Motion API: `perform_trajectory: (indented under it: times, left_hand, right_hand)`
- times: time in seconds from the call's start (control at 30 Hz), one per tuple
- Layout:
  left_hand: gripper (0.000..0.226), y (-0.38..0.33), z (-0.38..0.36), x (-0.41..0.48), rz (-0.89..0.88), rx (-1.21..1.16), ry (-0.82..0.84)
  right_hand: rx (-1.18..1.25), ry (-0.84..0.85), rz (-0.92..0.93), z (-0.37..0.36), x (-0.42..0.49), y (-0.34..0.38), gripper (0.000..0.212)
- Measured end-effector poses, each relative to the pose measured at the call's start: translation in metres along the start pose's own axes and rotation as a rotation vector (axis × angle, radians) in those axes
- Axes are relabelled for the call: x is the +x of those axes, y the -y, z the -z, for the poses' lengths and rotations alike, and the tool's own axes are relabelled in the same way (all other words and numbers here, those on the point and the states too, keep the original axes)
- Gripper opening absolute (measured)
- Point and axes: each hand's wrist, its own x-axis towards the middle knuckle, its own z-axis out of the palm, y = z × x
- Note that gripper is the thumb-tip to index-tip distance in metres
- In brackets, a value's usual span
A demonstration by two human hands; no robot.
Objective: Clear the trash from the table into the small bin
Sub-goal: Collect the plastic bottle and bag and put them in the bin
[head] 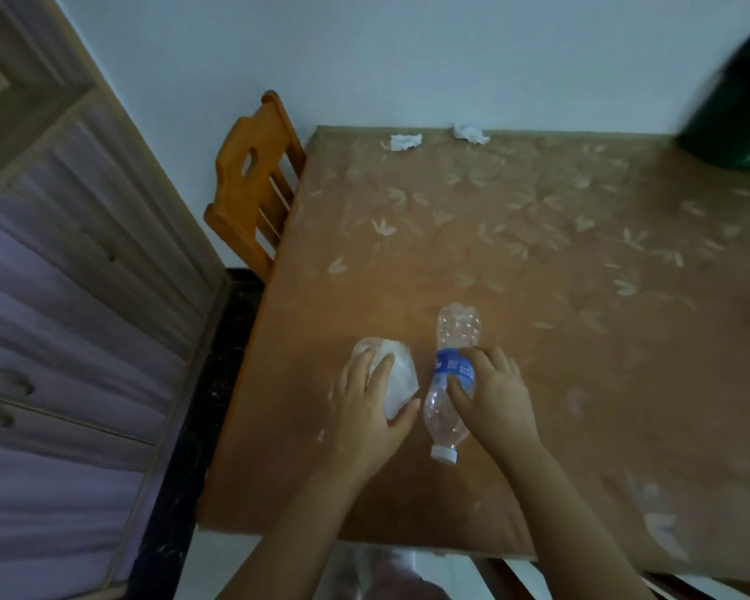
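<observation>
An empty clear plastic bottle [447, 409] with a blue label and white cap lies on the brown table [537, 262], cap toward me. My right hand [494, 396] wraps around its middle. To its left is a white crumpled plastic wrapper [397, 374], and my left hand [371, 409] is closed over it. Two crumpled white tissues [401, 141] [470, 132] rest at the table's far edge by the wall. The dark green bin [737, 106] stands at the far right corner, blurred and partly cut off by the frame.
A wooden chair [252, 184] is tucked at the table's far left corner. A cabinet with purple-tinted doors [61, 318] lines the left side, across a dark floor strip. The white wall runs behind the table.
</observation>
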Motion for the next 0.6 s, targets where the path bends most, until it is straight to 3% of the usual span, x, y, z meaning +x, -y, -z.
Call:
perform_trajectory:
  times: [0.27, 0.6]
  left_hand:
    - [0.057, 0.018, -0.023, 0.018, 0.019, -0.055, 0.094]
    - [0.043, 0.021, -0.035, 0.023, -0.01, -0.309, 0.031]
  right_hand:
    - [0.038, 0.057, -0.248, -0.038, 0.0, 0.0, 0.046]
    - [0.246, 0.044, -0.418, -0.055, -0.01, 0.002, 0.067]
